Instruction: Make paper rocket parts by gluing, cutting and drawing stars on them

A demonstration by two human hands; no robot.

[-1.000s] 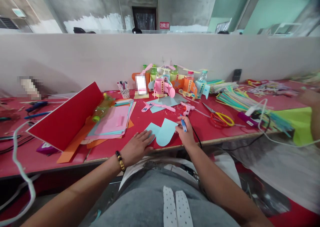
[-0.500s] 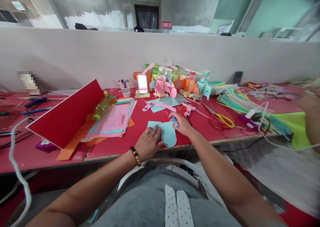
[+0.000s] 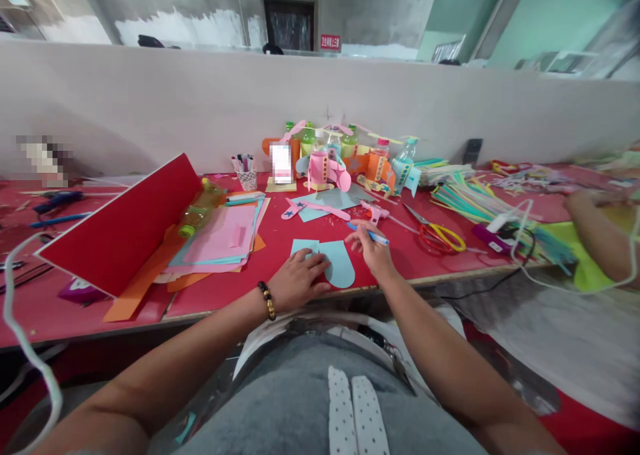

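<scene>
Head view looks down at your two hands on the red desk (image 3: 210,298). Your left hand (image 3: 299,280) lies flat on the light blue paper shape (image 3: 336,263), with the fingers spread out and pressing the left part of it down. It grips nothing. A bead bracelet (image 3: 267,300) sits on that wrist. The blue paper lies close to the front edge of the desk, right in front of you, and its round end pokes out to the right of your left hand.

Your right hand (image 3: 371,249) is just beside the paper, on its right side. Its fingers are closed around a blue pen (image 3: 369,234). The pen lies almost flat in the hand and its tip points to the left, above the paper's far edge.

A stack of colored paper (image 3: 225,238) lies well to the left, next to a tilted red board (image 3: 120,231). Yellow-handled scissors (image 3: 440,231) lie to the right of your right hand. Little bottle planes (image 3: 345,161) stand at the back by the wall. Another person's arm (image 3: 595,231) rests at the far right.
</scene>
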